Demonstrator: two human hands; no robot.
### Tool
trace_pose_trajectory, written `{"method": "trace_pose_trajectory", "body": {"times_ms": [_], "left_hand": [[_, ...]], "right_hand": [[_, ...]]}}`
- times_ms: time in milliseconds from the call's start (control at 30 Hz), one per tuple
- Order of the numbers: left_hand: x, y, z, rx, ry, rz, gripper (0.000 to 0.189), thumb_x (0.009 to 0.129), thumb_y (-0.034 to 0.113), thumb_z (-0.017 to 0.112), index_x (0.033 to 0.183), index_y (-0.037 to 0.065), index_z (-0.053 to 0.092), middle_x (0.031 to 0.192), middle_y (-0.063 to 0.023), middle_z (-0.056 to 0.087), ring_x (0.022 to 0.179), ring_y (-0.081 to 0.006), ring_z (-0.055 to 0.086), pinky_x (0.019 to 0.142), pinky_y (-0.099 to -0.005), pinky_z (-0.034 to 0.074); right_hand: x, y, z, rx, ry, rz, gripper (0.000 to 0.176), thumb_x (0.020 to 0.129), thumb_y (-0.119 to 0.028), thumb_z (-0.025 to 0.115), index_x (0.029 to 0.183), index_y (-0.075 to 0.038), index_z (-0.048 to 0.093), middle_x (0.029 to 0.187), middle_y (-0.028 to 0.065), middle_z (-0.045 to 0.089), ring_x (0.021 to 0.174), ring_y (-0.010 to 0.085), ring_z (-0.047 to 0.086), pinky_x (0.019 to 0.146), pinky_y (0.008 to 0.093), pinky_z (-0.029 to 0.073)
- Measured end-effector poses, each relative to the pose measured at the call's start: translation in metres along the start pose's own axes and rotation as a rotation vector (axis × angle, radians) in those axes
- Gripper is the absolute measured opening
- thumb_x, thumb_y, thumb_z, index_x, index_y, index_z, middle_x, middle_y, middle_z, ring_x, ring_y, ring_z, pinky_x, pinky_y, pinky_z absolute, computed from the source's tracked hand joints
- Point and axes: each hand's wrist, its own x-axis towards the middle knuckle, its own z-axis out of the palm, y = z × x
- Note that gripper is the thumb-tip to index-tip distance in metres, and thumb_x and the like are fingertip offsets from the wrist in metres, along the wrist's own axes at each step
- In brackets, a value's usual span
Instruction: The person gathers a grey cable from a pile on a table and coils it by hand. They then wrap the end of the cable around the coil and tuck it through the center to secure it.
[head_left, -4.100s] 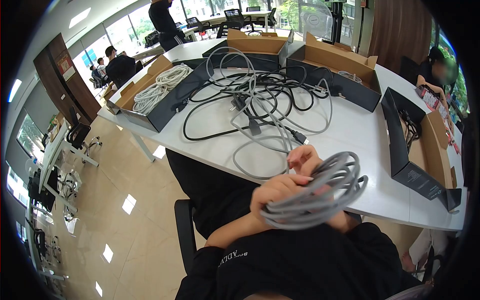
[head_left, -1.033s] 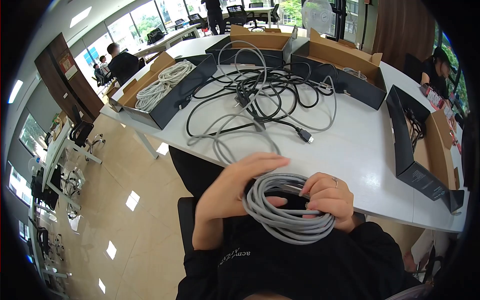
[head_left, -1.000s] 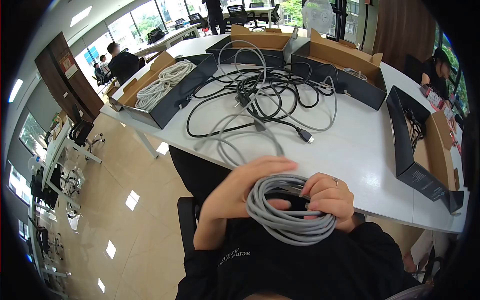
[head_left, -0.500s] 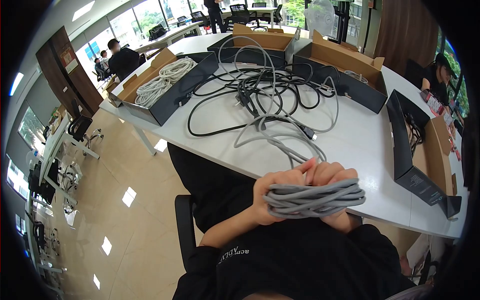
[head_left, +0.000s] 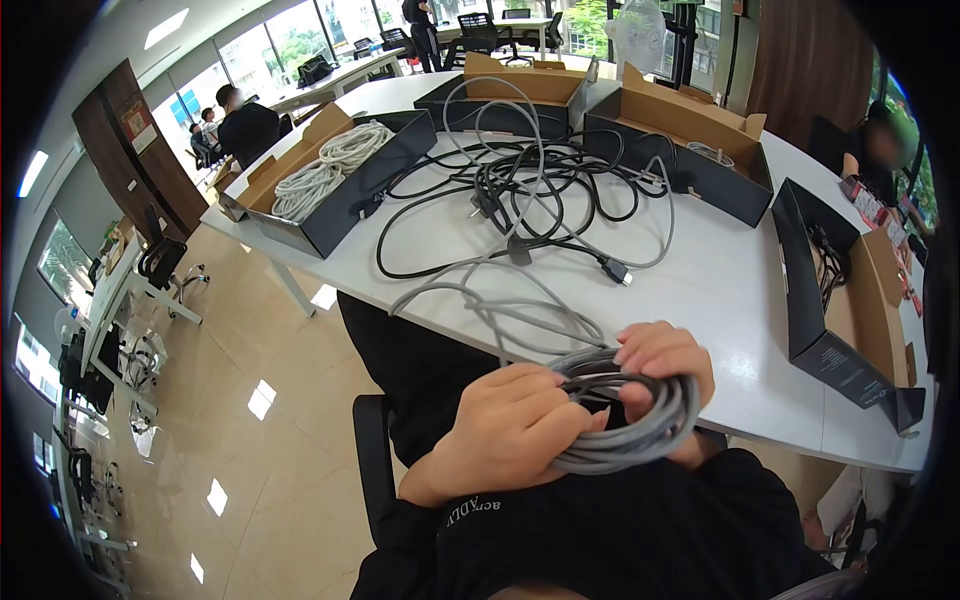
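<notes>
A grey cable coil [head_left: 640,440] is held in front of my torso, close to the table's near edge. My left hand [head_left: 520,425] grips its left side, with the fingers curled into the loop. On the right side my right hand [head_left: 665,365] wraps its fingers and thumb around the strands. From the coil, loose grey cable [head_left: 530,305] runs back over the table into a tangle of black cables [head_left: 510,185]. A black plug [head_left: 613,269] lies on the white tabletop just beyond the coil.
Dark boxes with open brown lids ring the table [head_left: 740,330]: one with bundled pale cables [head_left: 330,170], two at the back [head_left: 680,150], and one at the right with black cable [head_left: 828,265]. A chair armrest [head_left: 372,460] stands left of me. Other people sit farther off.
The coil has turned so its round opening now faces up toward me. My left hand has moved over its left side, my right hand onto its right rim. The loose grey cable has shifted left.
</notes>
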Motion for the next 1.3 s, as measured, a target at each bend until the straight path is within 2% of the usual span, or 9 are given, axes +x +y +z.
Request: {"method": "trace_pose_trajectory", "body": {"times_ms": [67, 200, 467, 533, 700, 833, 1000, 1100, 1300], "left_hand": [[-0.001, 0.006, -0.008, 0.090, -0.151, -0.089, 0.020, 0.061, 0.010, 0.069, 0.068, 0.007, 0.050, 0.054, -0.0035, 0.044, 0.048, -0.0184, 0.048, 0.052, -0.0293, 0.043], [-0.006, 0.009, -0.012, 0.122, -0.232, -0.184, 0.026, 0.056, 0.012, 0.070, 0.076, 0.008, 0.052, 0.058, -0.0030, 0.046, 0.053, -0.0184, 0.050, 0.050, -0.0287, 0.039], [-0.008, -0.013, -0.005, -0.418, -0.277, -0.305, 0.043, 0.059, 0.016, 0.074, 0.096, 0.008, 0.054, 0.079, -0.0041, 0.057, 0.071, -0.0223, 0.057, 0.063, -0.0290, 0.044], [-0.008, -0.017, 0.006, -0.531, -0.228, -0.282, 0.043, 0.058, 0.016, 0.074, 0.095, 0.007, 0.054, 0.084, -0.0062, 0.056, 0.075, -0.0233, 0.056, 0.067, -0.0302, 0.045], [-0.009, -0.036, 0.046, -0.688, -0.129, -0.049, 0.044, 0.061, 0.021, 0.076, 0.097, 0.006, 0.054, 0.093, -0.0082, 0.055, 0.089, -0.0269, 0.054, 0.082, -0.0367, 0.044], [-0.018, -0.039, 0.069, -0.418, 0.090, 0.186, 0.062, 0.059, 0.046, 0.073, 0.101, 0.005, 0.054, 0.095, -0.0092, 0.058, 0.090, -0.0265, 0.054, 0.091, -0.0455, 0.040], [-0.022, -0.037, 0.081, -0.162, 0.192, 0.223, 0.022, 0.074, 0.011, 0.061, 0.094, 0.006, 0.052, 0.091, -0.0065, 0.061, 0.083, -0.0204, 0.058, 0.086, -0.0415, 0.044], [-0.025, -0.044, 0.084, -0.118, 0.219, 0.253, 0.032, 0.067, 0.016, 0.062, 0.095, 0.003, 0.055, 0.090, -0.0067, 0.059, 0.081, -0.0216, 0.058, 0.080, -0.0374, 0.047], [-0.016, -0.031, 0.048, -0.022, 0.047, -0.033, 0.037, 0.065, 0.012, 0.063, 0.100, 0.003, 0.055, 0.088, -0.0075, 0.059, 0.072, -0.0215, 0.060, 0.061, -0.0271, 0.049]], "right_hand": [[0.006, -0.005, 0.000, -0.177, -0.091, -0.172, 0.033, 0.059, -0.001, 0.075, 0.086, -0.003, 0.055, 0.072, 0.0079, 0.058, 0.062, 0.0180, 0.057, 0.061, 0.0298, 0.047], [0.000, -0.003, 0.000, -0.108, -0.170, -0.004, 0.026, 0.058, 0.002, 0.072, 0.079, -0.003, 0.057, 0.061, 0.0042, 0.055, 0.048, 0.0137, 0.051, 0.044, 0.0217, 0.038], [-0.007, 0.002, -0.006, 0.371, 0.105, 0.281, 0.020, 0.072, -0.005, 0.066, 0.080, -0.004, 0.048, 0.060, 0.0031, 0.051, 0.047, 0.0100, 0.040, 0.044, 0.0230, 0.032], [-0.002, 0.003, -0.006, 0.560, 0.165, 0.370, 0.023, 0.082, -0.019, 0.059, 0.081, -0.006, 0.040, 0.057, 0.0000, 0.041, 0.049, 0.0088, 0.033, 0.048, 0.0229, 0.030], [0.003, 0.001, -0.004, 0.868, 0.278, 0.503, 0.017, 0.090, -0.020, 0.047, 0.080, -0.010, 0.037, 0.055, -0.0022, 0.031, 0.049, 0.0075, 0.028, 0.052, 0.0221, 0.031], [0.002, 0.005, -0.006, 0.962, 0.235, 0.516, 0.016, 0.092, -0.023, 0.042, 0.083, -0.011, 0.038, 0.057, -0.0023, 0.032, 0.050, 0.0065, 0.030, 0.052, 0.0208, 0.032], [0.003, 0.001, -0.007, 0.927, 0.257, 0.555, 0.013, 0.092, -0.018, 0.043, 0.084, -0.009, 0.039, 0.057, -0.0018, 0.034, 0.048, 0.0072, 0.030, 0.050, 0.0207, 0.033], [-0.001, 0.009, -0.008, 0.871, 0.258, 0.464, 0.013, 0.091, -0.014, 0.043, 0.083, -0.007, 0.038, 0.057, -0.0002, 0.035, 0.048, 0.0076, 0.030, 0.048, 0.0216, 0.032], [-0.003, 0.006, -0.004, 0.588, 0.386, 0.462, 0.017, 0.089, -0.018, 0.049, 0.084, -0.006, 0.038, 0.059, 0.0002, 0.037, 0.048, 0.0077, 0.031, 0.046, 0.0231, 0.029]]}}
